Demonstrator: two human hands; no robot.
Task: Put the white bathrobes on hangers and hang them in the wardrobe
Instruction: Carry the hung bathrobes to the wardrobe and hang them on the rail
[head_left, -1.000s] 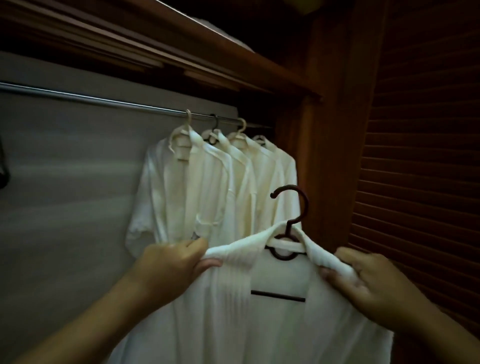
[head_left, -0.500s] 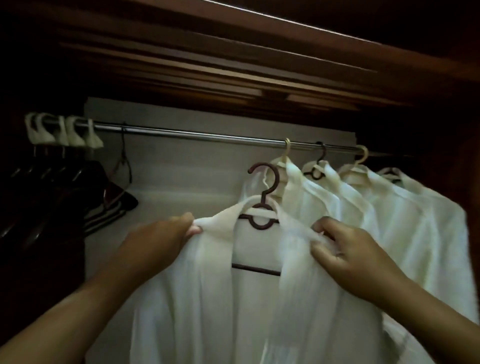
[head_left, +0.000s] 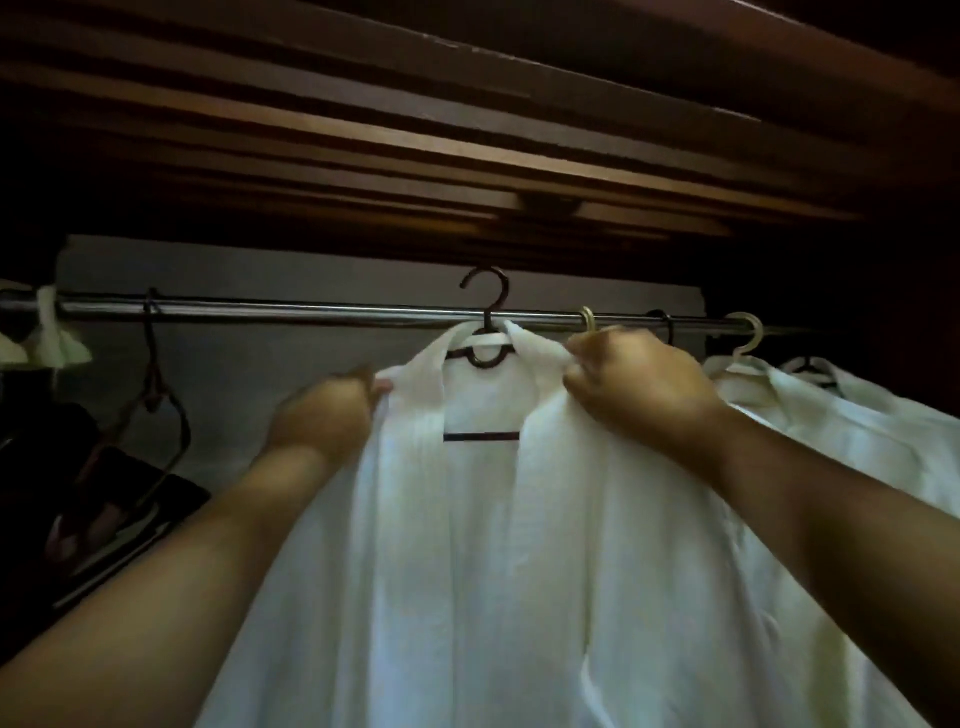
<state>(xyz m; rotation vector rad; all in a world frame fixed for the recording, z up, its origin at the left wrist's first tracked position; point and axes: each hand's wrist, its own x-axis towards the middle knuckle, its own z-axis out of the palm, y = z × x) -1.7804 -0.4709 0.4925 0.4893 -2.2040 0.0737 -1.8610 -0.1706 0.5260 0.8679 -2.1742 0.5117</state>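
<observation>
A white bathrobe (head_left: 467, 545) hangs on a dark brown hanger (head_left: 485, 312), held up inside the wardrobe. My left hand (head_left: 327, 415) grips its left shoulder and my right hand (head_left: 634, 384) grips its right shoulder near the collar. The hanger's hook reaches the height of the metal rail (head_left: 311, 312) and rises a little above it; I cannot tell whether it rests on the rail. To the right, several white bathrobes (head_left: 841, 415) hang on the rail from pale and dark hooks.
Dark empty hangers (head_left: 150, 395) hang at the left of the rail, next to white fabric loops (head_left: 52, 338). A brown slatted wooden shelf (head_left: 467, 156) sits low above the rail. The grey back wall (head_left: 285, 364) shows between the hangers and the held robe.
Both hands have lifted the robe upward and further into the wardrobe. The hanger's hook has risen from below the rail to rail height, and the view has tilted up.
</observation>
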